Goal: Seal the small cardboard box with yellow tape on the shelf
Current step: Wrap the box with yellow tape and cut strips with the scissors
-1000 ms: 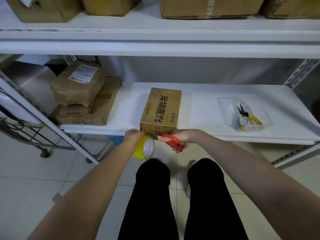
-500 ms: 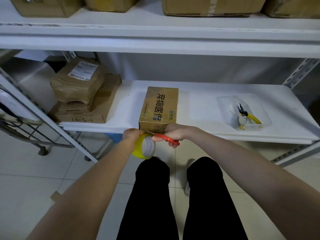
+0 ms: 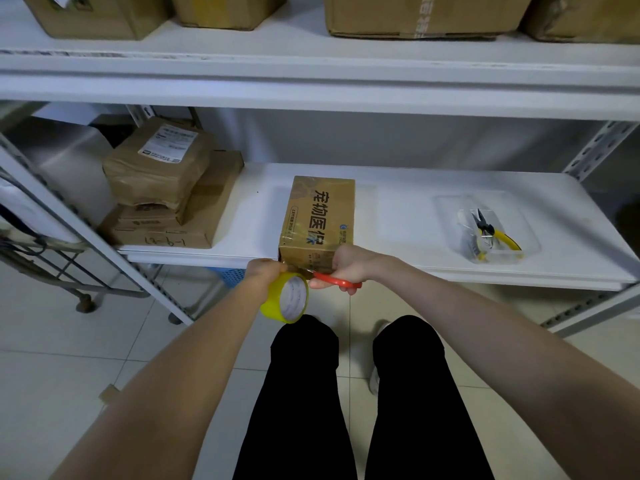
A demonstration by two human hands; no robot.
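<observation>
Lower centre of the frame: left hand, fingers curled round a yellow roll of adhesive tape, the roll hanging just below the shelf edge with its white inner core facing the camera. Just to the right of it, right hand, closed on a pair of red-handled scissors, handles pointing right, blades pointing left toward the roll and mostly hidden between the two hands. Both hands touching or very nearly touching the near end of the small brown cardboard box with large dark printed characters.

That box lying flat on the white metal shelf board, at the front edge, a little left of the frame's centre, long side running away from the camera. A glossy sheen over the near part of its top, too faint to tell as tape.

Middle left: a stack of brown wrapped parcels on the same board, the top one with a white label. Middle right: a clear plastic tray holding yellow-handled pliers. Top of the frame: large cardboard cartons on the shelf above. Bottom centre: legs in black trousers over a pale tiled floor.
</observation>
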